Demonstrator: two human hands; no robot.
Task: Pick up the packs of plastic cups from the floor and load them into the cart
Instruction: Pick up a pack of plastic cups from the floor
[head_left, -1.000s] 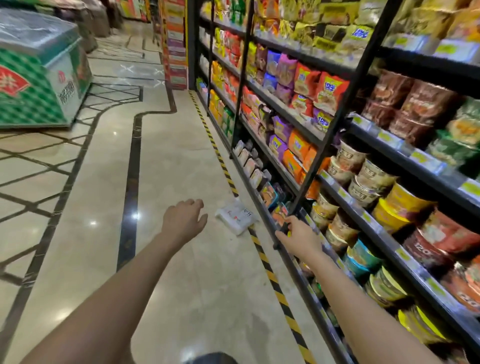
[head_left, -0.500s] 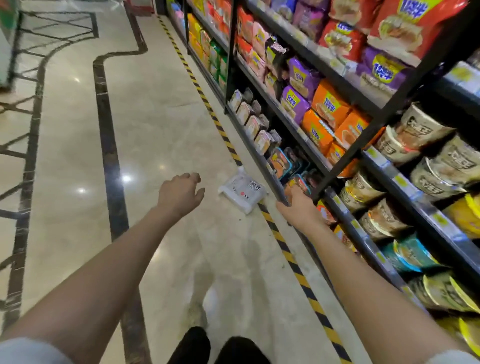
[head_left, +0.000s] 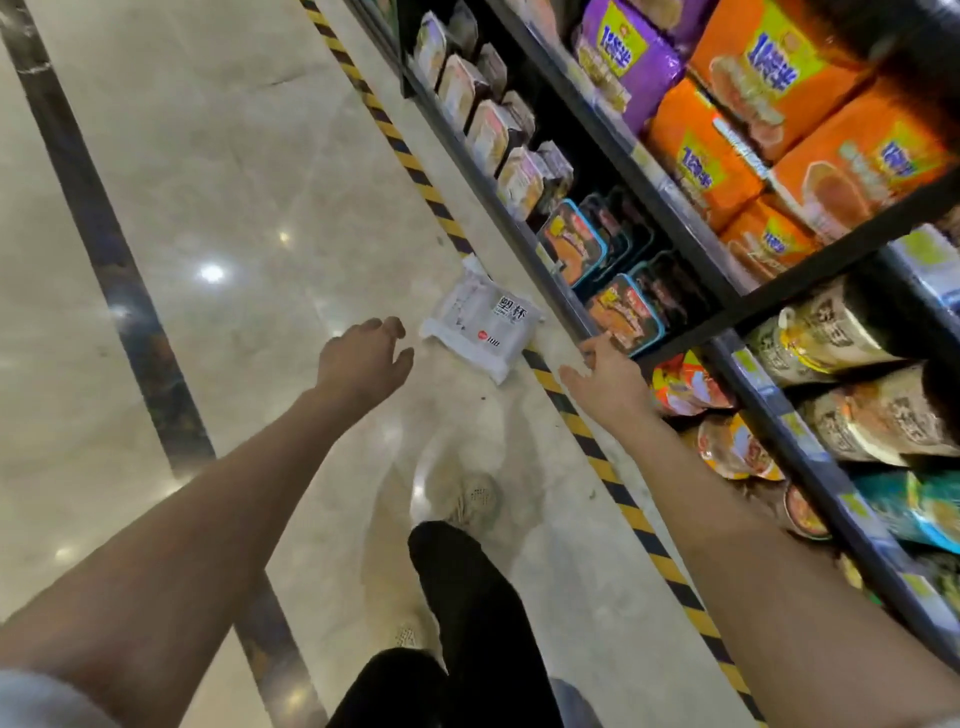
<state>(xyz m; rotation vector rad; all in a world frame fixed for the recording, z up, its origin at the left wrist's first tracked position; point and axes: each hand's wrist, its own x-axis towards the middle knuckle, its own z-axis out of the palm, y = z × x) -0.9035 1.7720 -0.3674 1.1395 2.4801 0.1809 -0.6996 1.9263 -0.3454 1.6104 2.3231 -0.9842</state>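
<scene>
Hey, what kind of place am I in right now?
Most likely a supermarket or grocery aisle. A long black shelf rack on the right holds rows of packaged instant noodles with price tags on the shelf edges, and yellow-and-black hazard tape runs along its base on a polished tiled floor.

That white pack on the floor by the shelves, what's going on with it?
A person is bending toward the pack of cups, which lies flat on the floor across the striped tape beside the bottom shelf. The left hand reaches for it, open and close but not touching. The right hand is open by the shelf edge, holding nothing. No cart is in view.
</scene>
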